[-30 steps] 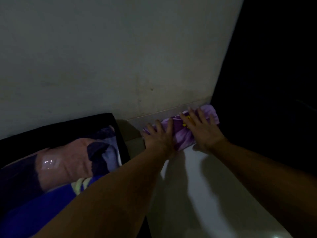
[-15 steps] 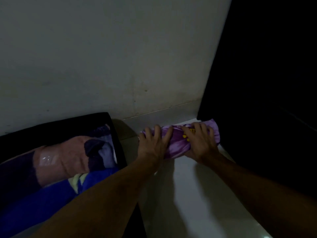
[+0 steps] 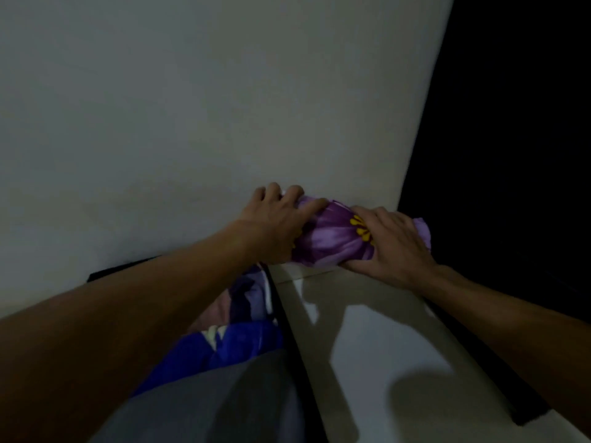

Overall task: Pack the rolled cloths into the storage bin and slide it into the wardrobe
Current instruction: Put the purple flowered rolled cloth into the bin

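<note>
Hands meet at the centre right of the frame around a rolled purple cloth with a yellow-centred flower print (image 3: pixel 335 238), which is held up in the air in front of the pale grey wall (image 3: pixel 192 107). The left hand (image 3: pixel 278 225) is clamped over the roll's left end with its fingers curled across the top, and the right hand (image 3: pixel 391 243) grips the right end, thumb underneath. Below the roll, at lower centre, the black-rimmed storage bin (image 3: pixel 281 302) sits on the light floor (image 3: pixel 383 362), its right edge running diagonally down the frame. Inside it lie a deep blue cloth (image 3: pixel 230 343) and a pinkish bundle (image 3: pixel 217 308), partly hidden by the left forearm. A grey fabric (image 3: pixel 224 404) fills the bottom centre. The dark wardrobe (image 3: pixel 511 155) takes up the right side of the frame, with the roll's right end just beside its edge.
</note>
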